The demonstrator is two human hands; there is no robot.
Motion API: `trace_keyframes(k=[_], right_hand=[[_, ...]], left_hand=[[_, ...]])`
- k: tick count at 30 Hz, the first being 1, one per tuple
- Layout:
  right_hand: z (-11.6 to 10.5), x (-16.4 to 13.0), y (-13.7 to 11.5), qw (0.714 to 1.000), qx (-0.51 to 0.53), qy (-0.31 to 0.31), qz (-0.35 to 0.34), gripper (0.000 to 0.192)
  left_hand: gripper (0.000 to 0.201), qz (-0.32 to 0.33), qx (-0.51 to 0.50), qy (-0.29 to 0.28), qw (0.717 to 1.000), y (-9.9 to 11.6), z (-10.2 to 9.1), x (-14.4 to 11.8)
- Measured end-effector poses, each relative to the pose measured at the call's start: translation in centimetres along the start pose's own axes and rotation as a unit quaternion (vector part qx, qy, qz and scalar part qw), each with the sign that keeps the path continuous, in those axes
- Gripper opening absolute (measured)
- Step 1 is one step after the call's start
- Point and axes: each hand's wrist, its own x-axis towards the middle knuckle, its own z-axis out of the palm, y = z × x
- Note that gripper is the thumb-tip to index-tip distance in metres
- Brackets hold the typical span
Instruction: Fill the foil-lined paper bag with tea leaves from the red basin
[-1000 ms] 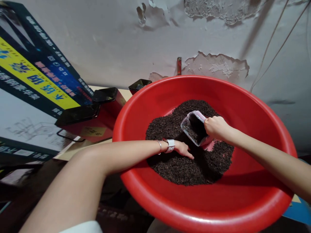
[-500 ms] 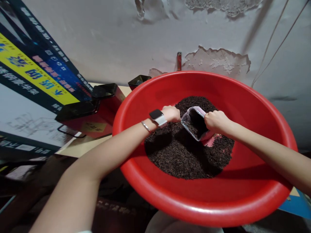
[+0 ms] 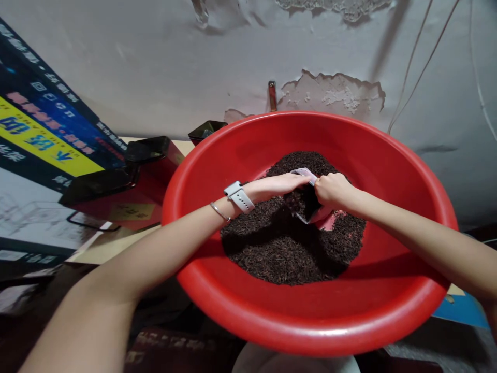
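Observation:
A big red plastic basin (image 3: 310, 336) holds a heap of dark brown, grain-like bits (image 3: 283, 261). My right hand (image 3: 334, 191) is closed round the rim of a small plastic bag (image 3: 307, 207), clear with pinkish parts. The bag lies tilted on the heap, its mouth facing left, with dark bits inside. At that mouth is my left hand (image 3: 285, 184), fingers stretched out over the upper edge; its fingertips touch or nearly touch the bag. Some dark bits show beneath my left palm. On my left wrist are a watch (image 3: 238, 197) and a bangle (image 3: 220, 211).
Left of the basin stand dark red tins with black tops (image 3: 116, 194), one with a wire handle. A printed carton (image 3: 46, 124) leans behind them. The peeling wall (image 3: 155, 62) is close behind the basin. Below the basin is a pale round object (image 3: 295, 360).
My left hand has gone from curled beside the bag to stretched out over its mouth. My right hand still grips the bag. The view has shifted slightly right.

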Motion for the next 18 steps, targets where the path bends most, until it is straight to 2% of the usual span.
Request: trace_keyframes(k=[3, 6, 9, 12, 15, 18], right_hand=[[-0.2, 0.0, -0.1, 1.000, -0.006, -0.012, 0.014, 0.056], [-0.4, 0.1, 0.1, 0.999, -0.013, -0.018, 0.024, 0.049], [-0.5, 0.2, 0.6, 0.999, -0.010, -0.014, 0.045, 0.049], [-0.4, 0.4, 1.1, 0.997, -0.006, -0.019, 0.069, 0.051], [-0.3, 0.5, 1.2, 0.998, -0.008, -0.023, 0.061, 0.049], [0.0, 0.6, 1.3, 0.999, 0.010, -0.004, 0.040, 0.046]], left_hand=[[0.041, 0.029, 0.204, -0.022, 0.978, 0.1, -0.6, -0.5], [0.036, 0.030, 0.310, -0.048, 0.949, 0.3, -0.9, -1.2], [0.032, 0.023, 0.345, -0.043, 0.937, 0.5, -0.5, -1.6], [0.031, 0.002, 0.350, -0.103, 0.931, 0.7, 0.5, -1.5], [0.047, -0.028, 0.342, -0.166, 0.924, 0.8, 1.6, -1.5], [0.064, -0.051, 0.355, -0.169, 0.918, 1.0, 2.3, -1.7]])
